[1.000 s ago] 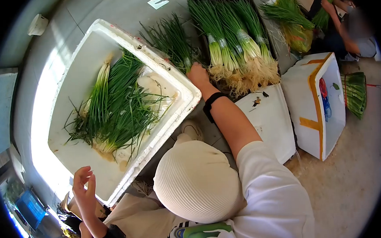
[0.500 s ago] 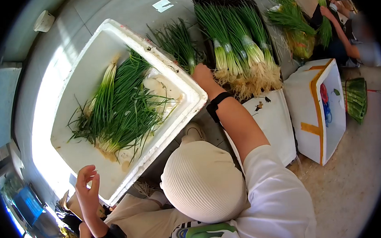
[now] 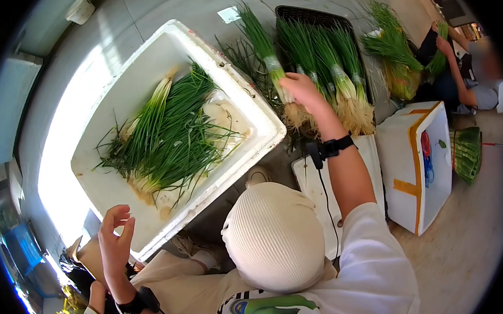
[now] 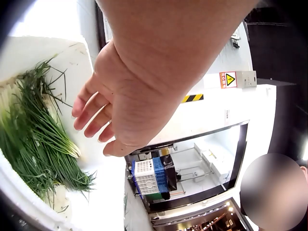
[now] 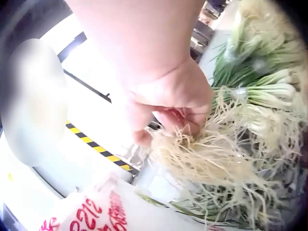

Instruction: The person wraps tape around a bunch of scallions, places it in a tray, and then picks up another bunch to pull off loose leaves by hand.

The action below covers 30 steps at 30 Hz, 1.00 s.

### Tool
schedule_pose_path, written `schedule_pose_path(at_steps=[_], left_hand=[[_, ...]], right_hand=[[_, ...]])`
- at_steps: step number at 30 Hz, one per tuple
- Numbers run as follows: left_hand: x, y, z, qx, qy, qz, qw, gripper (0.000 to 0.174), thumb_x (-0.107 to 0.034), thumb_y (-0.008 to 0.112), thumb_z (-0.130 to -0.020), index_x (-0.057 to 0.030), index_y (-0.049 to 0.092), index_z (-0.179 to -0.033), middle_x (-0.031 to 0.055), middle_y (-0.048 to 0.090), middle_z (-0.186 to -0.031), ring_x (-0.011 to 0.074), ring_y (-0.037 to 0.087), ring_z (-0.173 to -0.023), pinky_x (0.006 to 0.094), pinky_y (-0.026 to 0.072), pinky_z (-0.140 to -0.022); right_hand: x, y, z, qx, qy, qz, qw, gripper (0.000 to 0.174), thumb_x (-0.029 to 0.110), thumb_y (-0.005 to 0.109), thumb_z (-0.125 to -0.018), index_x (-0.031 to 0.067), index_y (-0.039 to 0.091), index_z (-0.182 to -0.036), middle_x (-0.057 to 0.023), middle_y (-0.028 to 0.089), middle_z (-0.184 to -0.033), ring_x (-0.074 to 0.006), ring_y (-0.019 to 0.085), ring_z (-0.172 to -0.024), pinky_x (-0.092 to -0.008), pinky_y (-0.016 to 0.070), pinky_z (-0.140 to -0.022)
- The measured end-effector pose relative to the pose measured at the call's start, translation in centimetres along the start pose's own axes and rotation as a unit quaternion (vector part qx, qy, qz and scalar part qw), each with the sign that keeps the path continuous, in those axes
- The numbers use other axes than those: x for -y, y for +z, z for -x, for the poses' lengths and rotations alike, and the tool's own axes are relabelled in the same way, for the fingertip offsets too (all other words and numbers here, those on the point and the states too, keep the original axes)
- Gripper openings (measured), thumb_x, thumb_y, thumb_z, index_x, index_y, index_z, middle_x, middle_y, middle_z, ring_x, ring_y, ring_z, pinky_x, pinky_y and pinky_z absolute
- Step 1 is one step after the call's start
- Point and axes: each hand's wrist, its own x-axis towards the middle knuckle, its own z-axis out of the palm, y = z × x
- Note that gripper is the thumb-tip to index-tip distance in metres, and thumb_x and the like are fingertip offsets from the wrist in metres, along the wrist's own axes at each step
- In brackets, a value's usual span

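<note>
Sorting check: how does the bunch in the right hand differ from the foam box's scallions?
The bunch is banded tight and gripped near its roots by the right hand; the scallions in the foam box lie loose, spread and untouched. Both are green with pale roots.

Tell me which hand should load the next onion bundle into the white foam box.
Right, probably. The right hand grips a tied bundle of green spring onions near its roots, beside the white foam box; the left hand hovers open and empty.

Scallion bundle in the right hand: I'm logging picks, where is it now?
In the head view, the scallion bundle sits in the right hand, between the white foam box and the black crate.
</note>
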Motion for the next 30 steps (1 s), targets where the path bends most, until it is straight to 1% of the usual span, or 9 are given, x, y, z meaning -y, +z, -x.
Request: schedule_pose_path(at_steps=[4,9,13,14,16,19,24,29,30], left_hand=[[0.1,-0.4,0.1,-0.008,0.002,0.013,1.000,0.024,-0.003,0.064,-0.087,-0.0002,0.063,-0.110,0.0091,0.068,-0.104,0.0184,0.065,-0.093,0.0308,0.0518,-0.081],[0.3,-0.7,0.3,-0.008,-0.003,0.017,1.000,0.025,-0.003,0.065,-0.086,-0.0001,0.063,-0.111,0.0091,0.068,-0.105,0.0181,0.065,-0.093,0.0309,0.0513,-0.082],[0.4,-0.7,0.5,-0.006,-0.001,0.020,1.000,0.025,-0.002,0.065,-0.086,-0.0009,0.063,-0.111,0.0088,0.068,-0.105,0.0182,0.064,-0.094,0.0311,0.0508,-0.083],[0.4,-0.8,0.4,-0.005,-0.001,0.023,1.000,0.025,-0.002,0.065,-0.086,-0.0012,0.063,-0.111,0.0088,0.068,-0.105,0.0183,0.065,-0.093,0.0312,0.0508,-0.083],[0.4,-0.8,0.4,-0.008,-0.002,0.017,1.000,0.025,-0.002,0.065,-0.086,-0.0012,0.063,-0.111,0.0088,0.068,-0.105,0.0184,0.065,-0.094,0.0311,0.0507,-0.083],[0.5,-0.9,0.4,-0.006,-0.005,0.006,1.000,0.025,-0.002,0.065,-0.086,-0.0011,0.063,-0.111,0.0088,0.069,-0.104,0.0185,0.065,-0.094,0.0310,0.0507,-0.083],[0.4,-1.0,0.4,-0.004,-0.013,0.004,1.000,0.025,-0.003,0.065,-0.086,-0.0008,0.063,-0.111,0.0091,0.069,-0.103,0.0184,0.065,-0.094,0.0310,0.0507,-0.084],[0.3,-0.6,0.2,0.000,-0.005,0.004,1.000,0.025,-0.003,0.064,-0.086,-0.0009,0.063,-0.111,0.0095,0.069,-0.102,0.0185,0.065,-0.094,0.0314,0.0510,-0.083],[0.2,-0.5,0.1,0.002,-0.003,0.006,1.000,0.025,-0.003,0.064,-0.086,-0.0009,0.063,-0.111,0.0095,0.069,-0.102,0.0185,0.065,-0.094,0.0314,0.0510,-0.083]], right_hand=[[-0.4,-1.9,1.5,-0.019,0.044,-0.188,0.981,0.027,0.030,0.055,-0.089,0.0044,0.060,-0.096,-0.0013,0.057,-0.071,-0.0102,0.050,-0.052,-0.0227,0.0368,-0.047],[0.4,-2.8,3.0,0.060,-0.016,-0.325,0.944,0.057,0.032,0.036,-0.092,0.0016,0.051,-0.139,-0.0026,0.068,-0.114,-0.0091,0.056,-0.069,-0.0212,0.0441,-0.056],[1.2,-3.3,3.8,0.083,0.012,-0.336,0.938,0.057,0.029,0.035,-0.092,0.0009,0.050,-0.140,-0.0032,0.062,-0.133,-0.0100,0.060,-0.077,-0.0262,0.0513,-0.069],[1.2,-3.2,3.7,0.083,0.012,-0.335,0.939,0.057,0.029,0.035,-0.092,0.0009,0.050,-0.140,-0.0032,0.062,-0.133,-0.0100,0.060,-0.077,-0.0262,0.0513,-0.069],[1.5,-3.0,3.6,0.027,0.037,-0.340,0.939,0.055,0.031,0.038,-0.094,0.0047,0.053,-0.139,0.0005,0.068,-0.089,-0.0095,0.058,-0.070,-0.0243,0.0492,-0.065],[1.2,-5.7,3.7,0.041,-0.006,-0.213,0.976,0.053,0.036,0.039,-0.095,0.0049,0.056,-0.135,-0.0005,0.068,-0.090,-0.0087,0.057,-0.066,-0.0214,0.0481,-0.058],[5.8,-10.9,5.4,-0.132,-0.009,-0.051,0.990,0.041,0.024,0.059,-0.091,-0.0030,0.059,-0.123,-0.0065,0.063,-0.082,-0.0108,0.058,-0.062,-0.0235,0.0504,-0.052],[6.9,-16.4,4.6,-0.137,-0.047,0.042,0.989,0.044,0.036,0.066,-0.089,0.0018,0.066,-0.117,-0.0061,0.066,-0.079,-0.0142,0.062,-0.062,-0.0303,0.0493,-0.055],[6.4,-16.5,4.0,-0.146,-0.053,0.187,0.970,0.043,0.039,0.066,-0.088,0.0028,0.069,-0.111,-0.0071,0.067,-0.078,-0.0173,0.064,-0.064,-0.0333,0.0498,-0.058]])
